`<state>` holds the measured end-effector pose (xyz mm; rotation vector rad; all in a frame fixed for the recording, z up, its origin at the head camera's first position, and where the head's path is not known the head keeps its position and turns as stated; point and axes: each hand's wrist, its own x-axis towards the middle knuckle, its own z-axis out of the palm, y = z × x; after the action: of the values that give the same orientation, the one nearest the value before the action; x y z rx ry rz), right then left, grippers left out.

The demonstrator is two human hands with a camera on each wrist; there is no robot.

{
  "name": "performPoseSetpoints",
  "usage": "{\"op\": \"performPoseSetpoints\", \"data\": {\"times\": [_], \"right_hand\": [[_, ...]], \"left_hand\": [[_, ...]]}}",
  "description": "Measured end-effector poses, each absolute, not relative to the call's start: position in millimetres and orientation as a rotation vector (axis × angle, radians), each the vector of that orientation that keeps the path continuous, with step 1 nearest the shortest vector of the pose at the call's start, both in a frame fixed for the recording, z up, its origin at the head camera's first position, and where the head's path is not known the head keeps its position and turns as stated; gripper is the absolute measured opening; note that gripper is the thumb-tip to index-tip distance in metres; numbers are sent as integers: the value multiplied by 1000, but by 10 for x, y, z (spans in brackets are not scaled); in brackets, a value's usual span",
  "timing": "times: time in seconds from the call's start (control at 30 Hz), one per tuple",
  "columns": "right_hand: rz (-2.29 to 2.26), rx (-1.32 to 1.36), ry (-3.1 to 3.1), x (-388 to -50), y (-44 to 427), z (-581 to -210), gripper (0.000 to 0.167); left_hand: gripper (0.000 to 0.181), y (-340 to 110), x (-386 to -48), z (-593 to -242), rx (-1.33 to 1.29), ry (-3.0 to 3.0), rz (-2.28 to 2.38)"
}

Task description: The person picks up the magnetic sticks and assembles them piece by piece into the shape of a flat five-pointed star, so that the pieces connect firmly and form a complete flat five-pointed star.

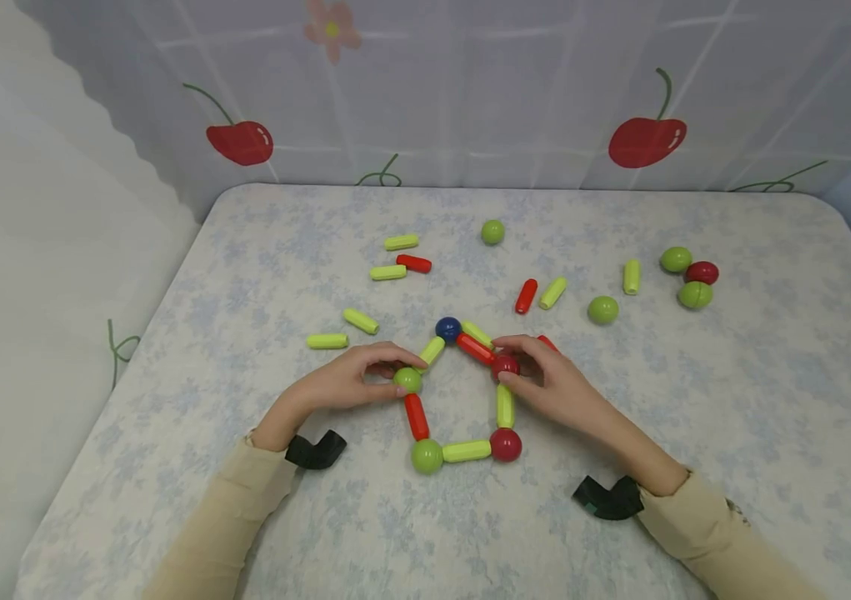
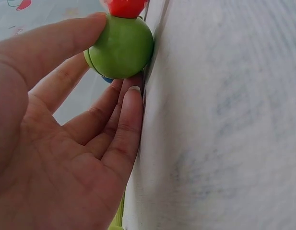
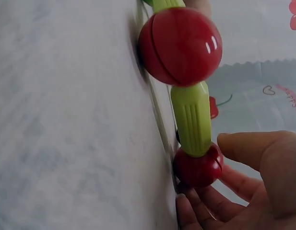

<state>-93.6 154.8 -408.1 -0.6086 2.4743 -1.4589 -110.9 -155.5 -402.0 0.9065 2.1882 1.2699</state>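
Observation:
A five-sided ring of balls and rods lies on the table. My left hand point(image 1: 346, 377) pinches the green ball point(image 1: 407, 381) at its left corner, thumb and fingers around it. My right hand point(image 1: 556, 385) holds the upper red ball point(image 1: 505, 367) at the right corner between thumb and fingers. A blue ball point(image 1: 448, 329) forms the top. Below are another green ball point(image 1: 427, 457) and a lower red ball point(image 1: 506, 445), joined by a yellow-green rod point(image 1: 467, 451). A red rod point(image 1: 416, 417) runs down from the left hand's ball.
A loose-looking yellow-green rod point(image 1: 478, 335) lies beside the ring's upper red rod point(image 1: 475, 349). Several rods lie behind, including a red rod point(image 1: 526, 296). Single green balls point(image 1: 603, 310) and a cluster with a red ball point(image 1: 702, 272) sit on the right of the table point(image 1: 770, 400).

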Motion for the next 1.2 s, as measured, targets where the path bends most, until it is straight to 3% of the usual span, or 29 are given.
{"op": "performPoseSetpoints", "data": {"times": [1.2], "right_hand": [[-1275,-596,2618,-932,1538,-4050,37]], "left_hand": [[29,-1570,-1131,-4055,910,2163,1278]]}}
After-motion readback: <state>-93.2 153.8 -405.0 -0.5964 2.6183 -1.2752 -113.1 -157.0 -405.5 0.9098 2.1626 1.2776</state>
